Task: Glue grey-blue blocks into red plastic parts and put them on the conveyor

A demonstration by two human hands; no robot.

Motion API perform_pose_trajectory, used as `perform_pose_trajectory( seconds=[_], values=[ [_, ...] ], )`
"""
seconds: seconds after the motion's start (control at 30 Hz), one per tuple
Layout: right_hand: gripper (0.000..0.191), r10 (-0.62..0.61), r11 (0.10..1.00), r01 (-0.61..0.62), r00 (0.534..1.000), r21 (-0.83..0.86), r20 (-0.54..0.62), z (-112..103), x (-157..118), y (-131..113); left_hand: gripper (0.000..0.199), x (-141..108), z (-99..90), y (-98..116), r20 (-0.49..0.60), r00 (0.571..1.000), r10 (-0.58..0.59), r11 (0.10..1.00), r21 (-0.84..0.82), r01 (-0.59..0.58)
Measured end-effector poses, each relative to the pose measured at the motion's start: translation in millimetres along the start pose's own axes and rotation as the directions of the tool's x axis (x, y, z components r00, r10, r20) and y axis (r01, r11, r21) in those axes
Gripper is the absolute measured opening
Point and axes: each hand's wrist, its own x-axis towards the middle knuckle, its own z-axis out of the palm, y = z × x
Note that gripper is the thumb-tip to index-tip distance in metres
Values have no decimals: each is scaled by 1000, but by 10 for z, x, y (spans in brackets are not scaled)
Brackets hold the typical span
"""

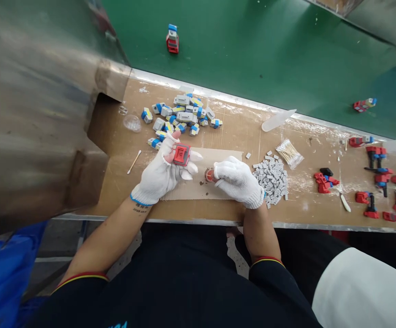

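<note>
My left hand [165, 171], in a white knit glove, grips a red plastic toy part [182, 155] with a grey edge between thumb and fingers. The part is held up above a piece of cardboard [180, 193]. My right hand [237, 177], gloved too, is curled with its fingertips pinched at a small round dish [209, 175] with something reddish in it. What those fingertips hold is hidden. Dark spots mark the cardboard beside the dish. Right of this hand lies a heap of small grey plastic pieces [272, 177].
Behind my left hand is a pile of white, blue and yellow toy parts [186, 115]. A cotton swab [134, 162], a bag of swabs [289, 153] and red toy parts [324, 182] lie around. Toy figures [172, 40] sit on the green belt [239, 54]. A metal housing [47, 105] stands left.
</note>
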Motion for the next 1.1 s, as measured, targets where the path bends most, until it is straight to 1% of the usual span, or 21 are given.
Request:
perform_pose_trajectory(
  seconds=[0.07, 0.13, 0.23, 0.33, 0.43, 0.5, 0.63, 0.7, 0.83, 0.9, 1.0, 1.1],
  values=[
    [23, 23, 1000, -23, 1000, -18, -10, -7, -6, -9, 71, -1, 4, -5, -7, 1000, 20, 1000, 11, -20],
    [25, 57, 998, -59, 997, -36, -47, -15, -9, -22, 63, 1, -3, -5, 0, 999, 37, 999, 30, -37],
    [30, 80, 995, -86, 992, -60, -93, -19, -10, -34, 67, 9, -23, -8, 22, 997, 81, 994, 73, -82],
    [29, 99, 991, -106, 992, -86, -82, -8, -12, -28, 69, 16, -30, -22, 30, 993, 114, 982, 146, -117],
    [28, 101, 990, -109, 991, -86, -86, 6, -16, -16, 66, 12, -17, -31, 33, 995, 91, 981, 166, -96],
    [28, 96, 992, -104, 989, -75, -111, 14, -17, -15, 67, 5, -10, -30, 56, 996, 68, 987, 140, -76],
    [27, 122, 989, -133, 980, -57, -158, 19, -13, -38, 70, -11, -22, -22, 117, 993, 33, 995, 87, -43],
    [27, 128, 990, -136, 974, -33, -186, 11, -15, -55, 70, -13, -36, -22, 125, 992, 18, 996, 81, -28],
    [24, 197, 980, -188, 941, 60, -275, -22, -33, -73, 67, -6, -48, -38, 77, 997, 23, 996, 81, -30],
    [22, 240, 970, -221, 926, 97, -291, -33, -41, -70, 63, -2, -41, -48, 56, 997, 44, 995, 85, -48],
    [23, 281, 958, -250, 922, 143, -267, -29, -40, -63, 55, 6, -17, -51, 27, 996, 79, 994, 76, -81],
    [24, 279, 955, -244, 930, 165, -241, -3, -23, -62, 51, 20, 5, -38, -34, 995, 95, 994, 59, -93]
  ],
)
